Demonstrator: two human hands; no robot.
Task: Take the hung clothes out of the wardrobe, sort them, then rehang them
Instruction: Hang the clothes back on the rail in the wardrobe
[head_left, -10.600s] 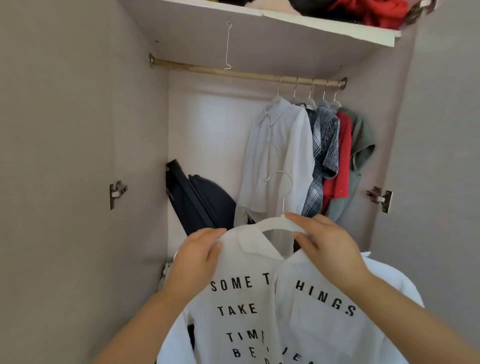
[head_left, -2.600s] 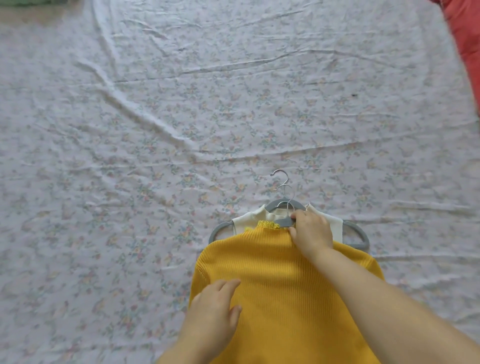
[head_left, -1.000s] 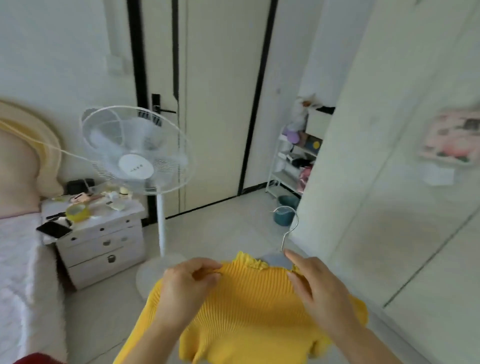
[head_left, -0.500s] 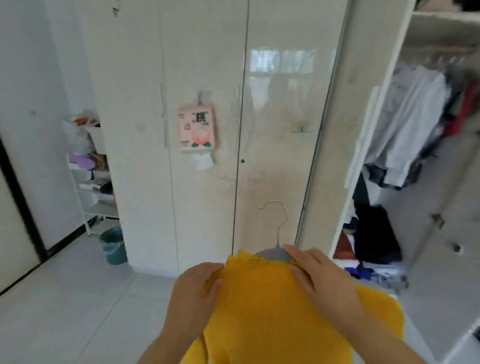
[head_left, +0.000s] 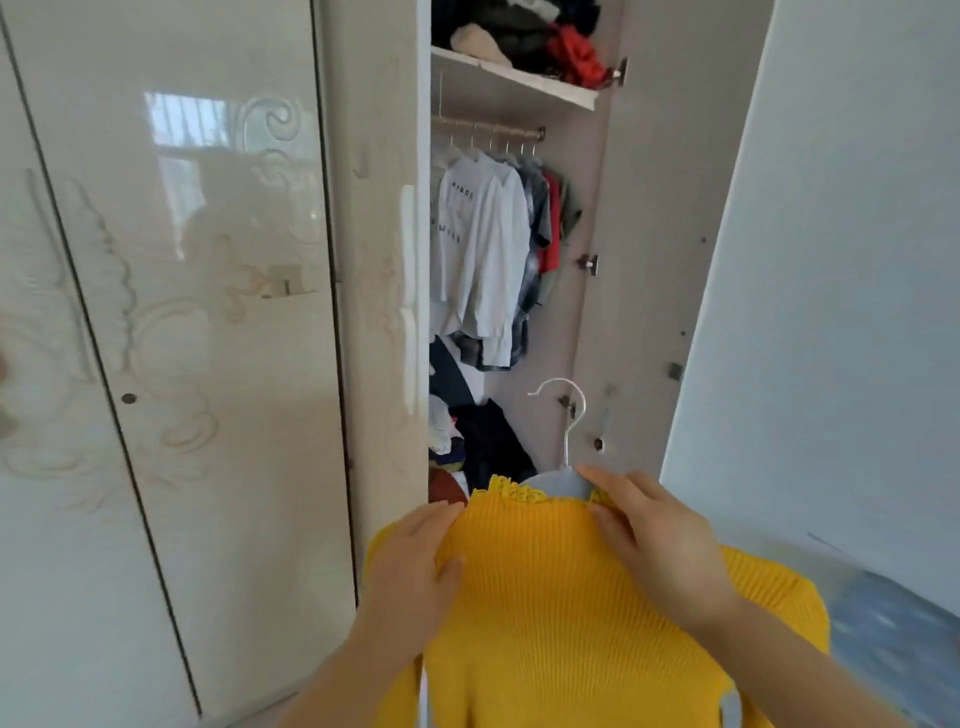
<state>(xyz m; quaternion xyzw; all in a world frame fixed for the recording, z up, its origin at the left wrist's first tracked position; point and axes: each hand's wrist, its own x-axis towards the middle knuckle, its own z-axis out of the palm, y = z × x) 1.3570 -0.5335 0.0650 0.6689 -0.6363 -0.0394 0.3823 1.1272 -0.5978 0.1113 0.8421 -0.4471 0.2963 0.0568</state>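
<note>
Wardrobe bay (head_left: 618, 218) stands open. The hanging rail (head_left: 488, 131) crosses its top, just under a shelf (head_left: 511, 78) piled with loose clothes (head_left: 524, 36).

Edges:
- Left of the rail, closed glossy doors (head_left: 208, 312) bound the bay.
- Right of the rail, the open door (head_left: 831, 260) is swung outward toward the viewer, so the way in is a narrow upright slot.

On the rail, hooks crowd most of its visible length:
- A white lettered shirt (head_left: 470, 244) hangs nearest the left end.
- A plaid shirt (head_left: 535, 208), a red garment (head_left: 553, 228) and a green garment (head_left: 571, 208) follow toward the right end.

The yellow ribbed sweater (head_left: 561, 597) is far below the rail, in front of the bay. It is held up on a grey hanger (head_left: 561, 482) whose metal hook (head_left: 571, 415) points upward.
- The left hand (head_left: 415, 561) grips the sweater's left shoulder, thumb on the front and fingers curled over the edge.
- The right hand (head_left: 660, 535) pinches the right shoulder beside the collar, with the forefinger lying along the hanger's neck.
- The hands are apart, one on each shoulder.

Well below the rail, a dark heap of clothes (head_left: 488, 436) fills the bay's bottom. In this view it sits between the sweater's collar and the hems of the hung shirts.
</note>
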